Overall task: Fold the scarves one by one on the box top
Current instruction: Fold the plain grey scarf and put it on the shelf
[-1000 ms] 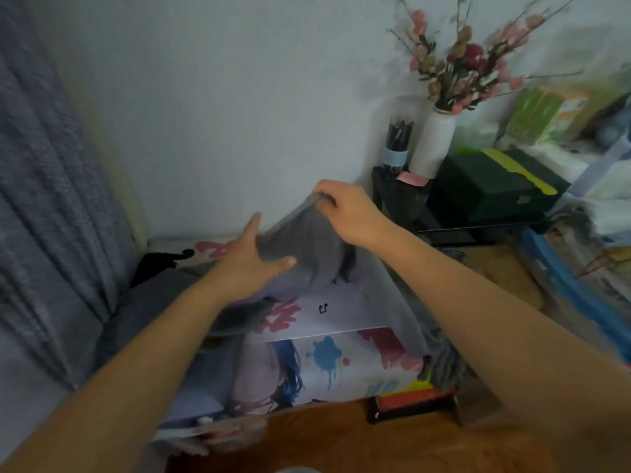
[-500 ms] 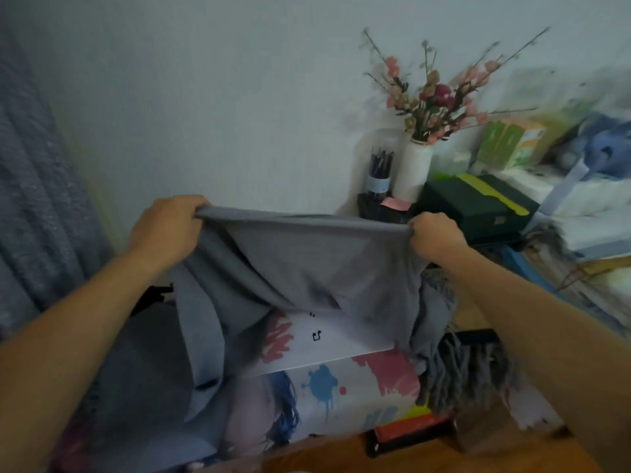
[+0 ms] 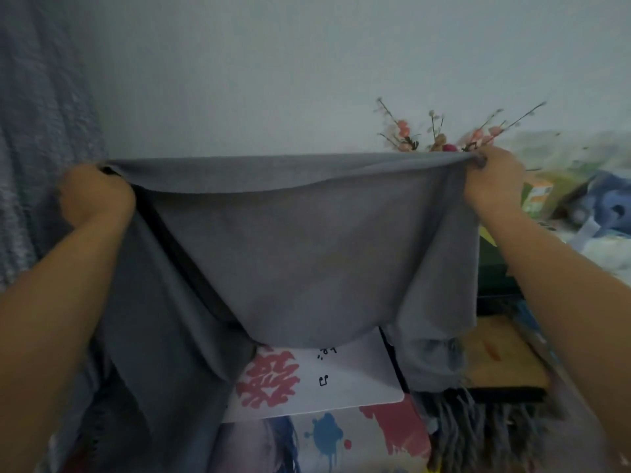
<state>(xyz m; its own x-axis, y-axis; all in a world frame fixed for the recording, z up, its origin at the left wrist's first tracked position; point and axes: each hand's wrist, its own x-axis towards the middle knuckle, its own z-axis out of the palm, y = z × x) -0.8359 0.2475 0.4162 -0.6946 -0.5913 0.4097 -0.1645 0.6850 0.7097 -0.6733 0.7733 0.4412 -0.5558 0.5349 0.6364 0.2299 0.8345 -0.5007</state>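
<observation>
A grey scarf (image 3: 307,254) hangs stretched in the air between my hands, its top edge level and its middle sagging in a curve. My left hand (image 3: 94,196) grips its left top corner. My right hand (image 3: 493,180) grips the right top corner. The scarf's fringed end (image 3: 478,425) dangles at the lower right, and more grey cloth trails down on the left. Below it shows the white box top (image 3: 351,380) with red and black print. Part of the box is hidden by the scarf.
A wall stands right behind the scarf, with a grey curtain (image 3: 37,114) at the left. Pink flowers (image 3: 440,134) peek over the scarf's edge. A cluttered shelf (image 3: 580,206) and a wooden surface (image 3: 502,356) lie to the right.
Both hands have risen and moved apart, pulling the scarf up off the box and stretching it wide. The view has tilted upward.
</observation>
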